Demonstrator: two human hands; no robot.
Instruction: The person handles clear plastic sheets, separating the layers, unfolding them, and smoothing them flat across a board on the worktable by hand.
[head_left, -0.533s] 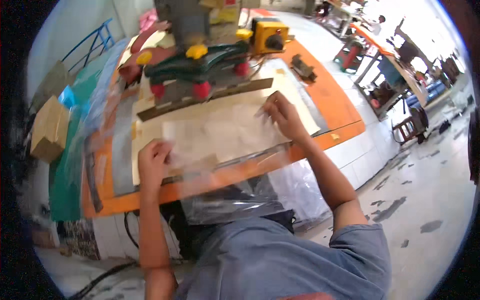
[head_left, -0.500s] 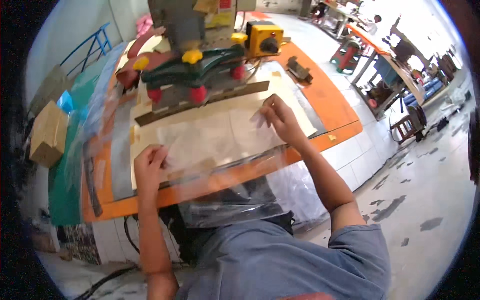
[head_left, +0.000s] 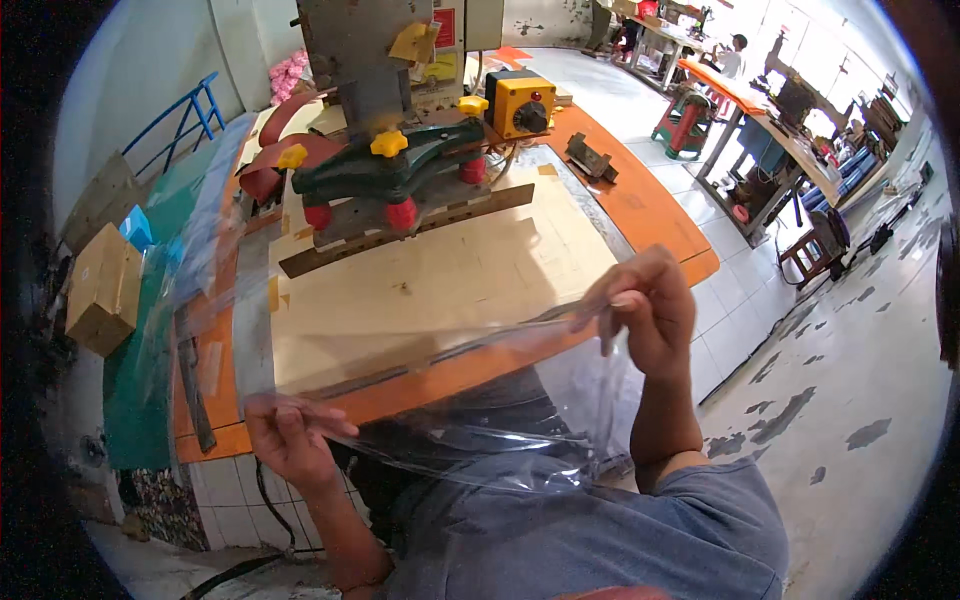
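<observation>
A sheet of clear plastic film [head_left: 500, 442] hangs stretched between my hands, in front of the table's near edge and over my lap. My left hand [head_left: 292, 440] pinches its left corner, fingers pressed together. My right hand [head_left: 645, 305] grips the right corner, held higher, thumb against the fingers. Beyond the film lies a cream-coloured board [head_left: 440, 285] on the machine's bed. Above the board stands a green press head [head_left: 390, 170] with yellow knobs and red feet, a long metal bar [head_left: 410, 230] fixed beneath it.
An orange tabletop [head_left: 660, 220] surrounds the bed. A yellow control box [head_left: 520, 103] sits behind, near a small metal bracket [head_left: 590, 158]. At left are more clear film [head_left: 205, 255], a dark metal strip [head_left: 195, 390] and a cardboard box [head_left: 105, 288]. Another person [head_left: 735, 60] sits far right.
Both hands have drawn back from the board toward me, bringing the plastic film off it. My right hand has also moved right, and the board now shows plainly.
</observation>
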